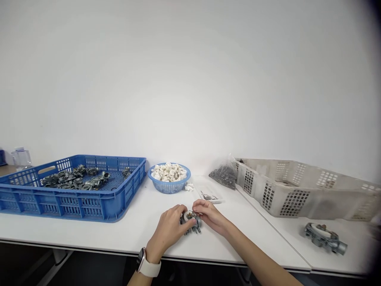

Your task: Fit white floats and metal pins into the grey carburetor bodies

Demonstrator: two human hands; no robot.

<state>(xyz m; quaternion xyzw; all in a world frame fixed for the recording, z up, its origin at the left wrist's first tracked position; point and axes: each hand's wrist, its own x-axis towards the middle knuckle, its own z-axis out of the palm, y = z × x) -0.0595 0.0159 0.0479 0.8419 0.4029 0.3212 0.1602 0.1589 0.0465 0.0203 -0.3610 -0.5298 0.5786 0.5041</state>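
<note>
A grey metal carburetor (195, 227) with a white float on top lies on the table in front of me. My left hand (167, 227), with a watch on its wrist, grips it from the left, thumb across the near side. My right hand (210, 216) is at its far right side, thumb and fingertips pinched together by the float. Whatever is between those fingertips is too small to make out. Behind my hands sits a shallow clear tray (218, 201) with thin dark pins in it.
At left stands a blue crate (110, 204) with several carburetor bodies. A blue basket (168, 186) of white floats is at the back, with loose white pieces (189, 186) beside it. A bag of small dark parts (224, 176), a whitish crate (262, 186) and another carburetor (324, 239) are right.
</note>
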